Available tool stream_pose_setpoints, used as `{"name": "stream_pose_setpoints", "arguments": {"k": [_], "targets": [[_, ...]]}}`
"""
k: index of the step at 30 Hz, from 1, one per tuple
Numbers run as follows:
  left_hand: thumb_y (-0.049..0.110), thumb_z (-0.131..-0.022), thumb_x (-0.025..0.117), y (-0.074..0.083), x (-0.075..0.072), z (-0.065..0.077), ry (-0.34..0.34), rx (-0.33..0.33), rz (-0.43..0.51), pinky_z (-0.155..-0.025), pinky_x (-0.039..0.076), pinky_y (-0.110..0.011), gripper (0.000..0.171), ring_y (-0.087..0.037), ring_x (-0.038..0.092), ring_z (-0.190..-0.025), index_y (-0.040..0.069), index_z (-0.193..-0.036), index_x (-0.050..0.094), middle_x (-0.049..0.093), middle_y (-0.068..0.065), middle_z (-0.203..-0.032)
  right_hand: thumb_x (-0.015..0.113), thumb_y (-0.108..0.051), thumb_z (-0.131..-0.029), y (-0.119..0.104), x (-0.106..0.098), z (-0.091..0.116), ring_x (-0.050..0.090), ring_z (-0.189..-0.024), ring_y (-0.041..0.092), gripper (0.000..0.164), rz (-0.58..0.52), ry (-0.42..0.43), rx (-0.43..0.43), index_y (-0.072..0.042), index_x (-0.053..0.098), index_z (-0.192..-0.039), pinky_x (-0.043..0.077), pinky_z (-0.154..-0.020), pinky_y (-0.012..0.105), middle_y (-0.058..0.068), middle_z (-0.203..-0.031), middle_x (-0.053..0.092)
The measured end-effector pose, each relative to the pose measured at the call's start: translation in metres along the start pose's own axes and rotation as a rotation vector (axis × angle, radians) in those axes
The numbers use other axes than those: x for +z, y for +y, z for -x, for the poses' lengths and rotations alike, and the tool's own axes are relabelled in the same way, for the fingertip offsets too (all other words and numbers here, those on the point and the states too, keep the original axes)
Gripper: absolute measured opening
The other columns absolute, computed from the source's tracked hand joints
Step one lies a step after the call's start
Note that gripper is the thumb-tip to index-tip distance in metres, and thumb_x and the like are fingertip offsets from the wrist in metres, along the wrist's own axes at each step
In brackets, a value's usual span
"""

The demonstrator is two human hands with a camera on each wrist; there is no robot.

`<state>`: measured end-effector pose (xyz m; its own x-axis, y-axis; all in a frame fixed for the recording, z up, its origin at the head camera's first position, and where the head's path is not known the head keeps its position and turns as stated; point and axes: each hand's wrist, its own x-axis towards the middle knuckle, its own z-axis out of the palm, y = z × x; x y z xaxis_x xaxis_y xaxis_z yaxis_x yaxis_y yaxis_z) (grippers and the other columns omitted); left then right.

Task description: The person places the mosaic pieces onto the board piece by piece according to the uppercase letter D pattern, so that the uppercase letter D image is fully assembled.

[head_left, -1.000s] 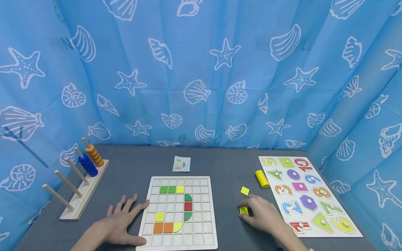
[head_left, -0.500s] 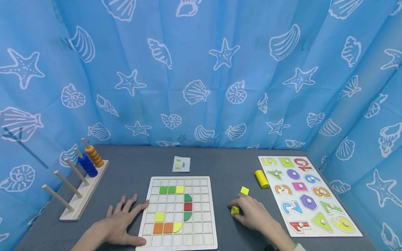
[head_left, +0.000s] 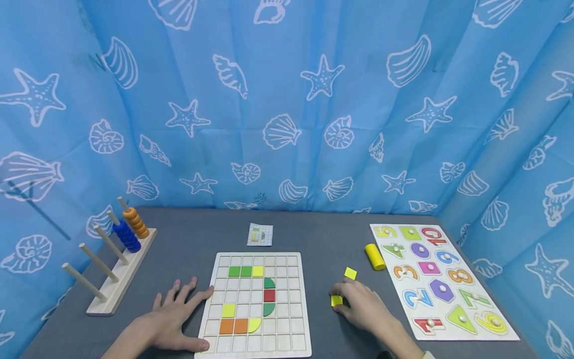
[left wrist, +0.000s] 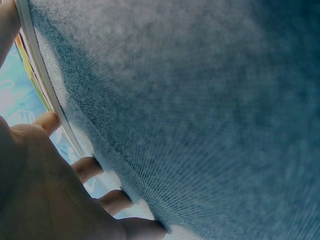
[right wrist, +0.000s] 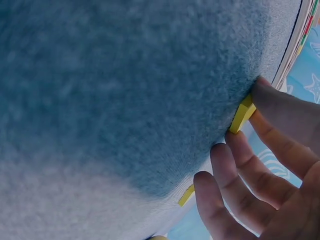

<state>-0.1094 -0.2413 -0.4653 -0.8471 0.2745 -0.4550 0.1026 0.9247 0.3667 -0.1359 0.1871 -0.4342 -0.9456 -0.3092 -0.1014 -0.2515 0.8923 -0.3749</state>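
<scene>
My left hand (head_left: 168, 319) lies spread on the table, with its thumb and index finger against the left edge of a light wooden grid board (head_left: 287, 344); the left wrist view shows its fingers (left wrist: 87, 167) on the grey cloth. On the board sit several coloured tiles: green squares, yellow squares, orange squares (head_left: 233, 326), a red square (head_left: 269, 295) and rounded green and yellow pieces. Right of the board, my right hand (head_left: 365, 306) pinches a small yellow square tile (head_left: 336, 300) between thumb and fingers, low on the table. Another yellow square tile (head_left: 351, 272) lies just beyond that hand.
A yellow cylinder (head_left: 374, 257) lies near a number-and-shape knob puzzle (head_left: 484, 319) on the right. A small printed pattern card (head_left: 259, 235) is behind the board. On the left stands a wooden peg rack (head_left: 118, 279) with blue and orange rings. A blue curtain (head_left: 287, 164) hangs behind.
My right hand has slid a little to the left, bringing the yellow square tile closer to the board, then held nearly still. My left hand has stayed in place.
</scene>
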Motion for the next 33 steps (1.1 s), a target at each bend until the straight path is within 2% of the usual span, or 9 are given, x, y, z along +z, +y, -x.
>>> {"name": "stream_pose_setpoints", "arguments": {"k": [7, 12, 16, 21, 26, 33], "targets": [[0.078, -0.072, 0.074, 0.004, -0.002, 0.003, -0.001, -0.001, -0.008, -0.098, 0.012, -0.093, 0.111, -0.074, 0.01, -0.144, 0.032, -0.161, 0.027, 0.018, -0.03, -0.167, 0.086, -0.016, -0.081, -0.005, 0.001, 0.0, 0.064, -0.084, 0.013, 0.023, 0.036, 0.033, -0.074, -0.015, 0.076, -0.101, 0.053, -0.066, 0.036, -0.005, -0.094, 0.067], [0.077, -0.072, 0.075, 0.007, -0.004, 0.003, 0.005, -0.006, -0.024, -0.099, 0.013, -0.093, 0.111, -0.073, 0.012, -0.144, 0.03, -0.161, 0.027, 0.019, -0.03, -0.167, 0.084, -0.017, -0.083, -0.015, 0.001, -0.003, 0.062, -0.08, 0.011, 0.021, 0.047, 0.047, -0.086, -0.015, 0.077, -0.103, 0.051, -0.063, 0.033, -0.004, -0.094, 0.066], [0.077, -0.072, 0.075, 0.007, -0.004, 0.003, -0.003, -0.011, -0.025, -0.099, 0.013, -0.093, 0.111, -0.073, 0.011, -0.144, 0.029, -0.161, 0.028, 0.018, -0.03, -0.167, 0.084, -0.017, -0.084, -0.025, -0.001, -0.009, 0.058, -0.076, 0.008, 0.02, 0.044, 0.081, -0.136, -0.015, 0.077, -0.103, 0.047, -0.06, 0.028, -0.004, -0.093, 0.065], [0.079, -0.072, 0.074, 0.005, -0.004, 0.001, -0.014, -0.013, -0.019, -0.099, 0.012, -0.093, 0.112, -0.072, 0.01, -0.145, 0.033, -0.161, 0.026, 0.017, -0.029, -0.168, 0.083, -0.014, -0.084, -0.041, 0.0, -0.019, 0.05, -0.07, 0.005, 0.021, 0.02, 0.113, -0.237, -0.011, 0.078, -0.105, 0.042, -0.059, 0.022, -0.002, -0.089, 0.066], [0.083, -0.068, 0.073, 0.004, -0.001, 0.0, 0.008, -0.02, -0.019, -0.1, 0.013, -0.093, 0.113, -0.071, 0.012, -0.146, 0.036, -0.16, 0.028, 0.019, -0.028, -0.168, 0.082, -0.014, -0.086, -0.061, 0.003, -0.032, 0.047, -0.067, 0.006, 0.022, 0.006, 0.106, -0.289, -0.009, 0.078, -0.107, 0.037, -0.053, 0.02, 0.002, -0.089, 0.067], [0.079, -0.067, 0.077, 0.008, -0.004, 0.0, 0.034, -0.02, -0.049, -0.099, 0.018, -0.092, 0.114, -0.074, 0.016, -0.142, 0.029, -0.159, 0.034, 0.025, -0.03, -0.165, 0.082, -0.015, -0.087, -0.092, 0.01, -0.046, 0.048, -0.068, 0.006, 0.024, 0.003, 0.063, -0.336, -0.009, 0.078, -0.109, 0.036, -0.05, 0.019, 0.004, -0.092, 0.069]]}}
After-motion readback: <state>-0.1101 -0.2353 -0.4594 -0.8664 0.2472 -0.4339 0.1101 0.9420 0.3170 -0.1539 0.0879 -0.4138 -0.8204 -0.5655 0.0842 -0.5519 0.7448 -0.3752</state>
